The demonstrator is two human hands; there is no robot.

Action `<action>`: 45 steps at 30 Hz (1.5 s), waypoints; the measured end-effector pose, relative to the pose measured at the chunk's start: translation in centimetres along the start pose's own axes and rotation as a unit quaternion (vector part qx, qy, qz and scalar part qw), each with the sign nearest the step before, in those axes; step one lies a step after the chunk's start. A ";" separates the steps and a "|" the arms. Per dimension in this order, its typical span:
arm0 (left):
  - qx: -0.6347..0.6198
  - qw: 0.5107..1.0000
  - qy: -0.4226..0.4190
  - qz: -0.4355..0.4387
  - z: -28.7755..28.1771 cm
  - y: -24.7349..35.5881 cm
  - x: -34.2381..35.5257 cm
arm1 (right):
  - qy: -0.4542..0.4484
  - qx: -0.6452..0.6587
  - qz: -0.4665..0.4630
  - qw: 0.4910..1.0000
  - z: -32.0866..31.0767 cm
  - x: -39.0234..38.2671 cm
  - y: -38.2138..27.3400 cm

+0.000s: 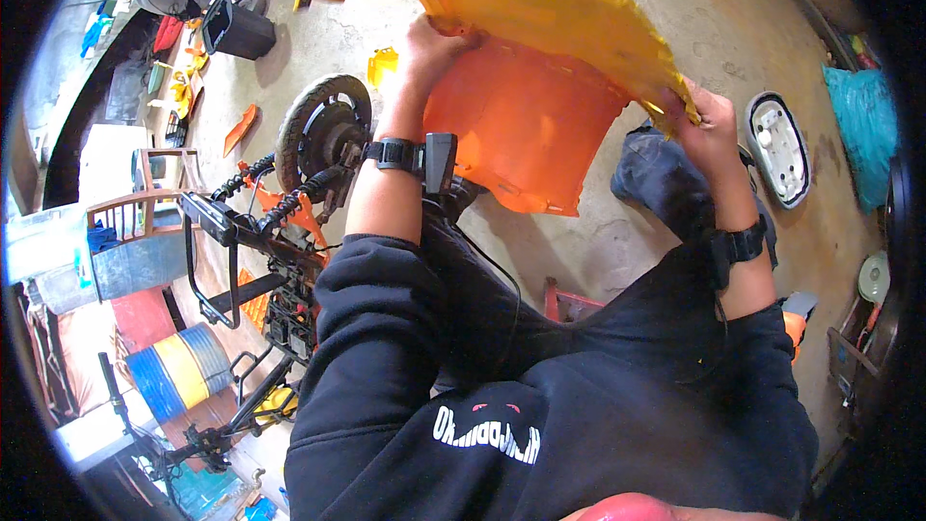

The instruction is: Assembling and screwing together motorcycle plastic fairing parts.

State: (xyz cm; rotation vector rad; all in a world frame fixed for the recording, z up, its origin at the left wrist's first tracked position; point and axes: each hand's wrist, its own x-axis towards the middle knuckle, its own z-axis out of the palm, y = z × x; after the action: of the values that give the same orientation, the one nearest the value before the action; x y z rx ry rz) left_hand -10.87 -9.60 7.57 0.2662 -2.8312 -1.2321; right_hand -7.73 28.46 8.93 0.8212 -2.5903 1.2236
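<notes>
Hands point(429, 48) grip orange panel point(526, 125); concrete floor point(675, 0).

Plastic body panel point(521, 68) up at 12 o'clock, held between both hands: left hand point(429, 48) on its left edge, right hand point(704, 121) on its right corner. Stripped scooter frame point(260, 251) on the floor at 9 o'clock, its wheel point(323, 130) toward 11. Barrel point(178, 367) at 8 o'clock. Seat base point(779, 148) on the floor at 3 o'clock, right of the right hand
</notes>
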 end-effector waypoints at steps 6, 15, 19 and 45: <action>0.086 0.990 0.063 0.094 1.0 -3.6 1.8 | -0.043 0.038 0.053 0.997 0.2 0.6 -2.7; 0.010 0.995 -0.030 0.096 0.7 1.3 -0.6 | 0.138 0.197 0.280 0.929 0.3 0.7 1.0; -0.074 0.980 -0.110 0.149 0.6 0.6 -1.4 | 0.182 0.194 0.252 0.930 -0.1 0.1 3.2; -0.151 0.985 -0.077 0.035 4.6 -0.3 -1.4 | 0.168 0.367 0.181 0.897 -0.5 -0.5 3.5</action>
State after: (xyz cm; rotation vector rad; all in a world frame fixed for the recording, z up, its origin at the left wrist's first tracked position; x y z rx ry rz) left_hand -9.96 -6.29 4.25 0.0597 -2.6894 -1.7071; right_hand -9.23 30.86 6.72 0.1524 -2.0265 2.2815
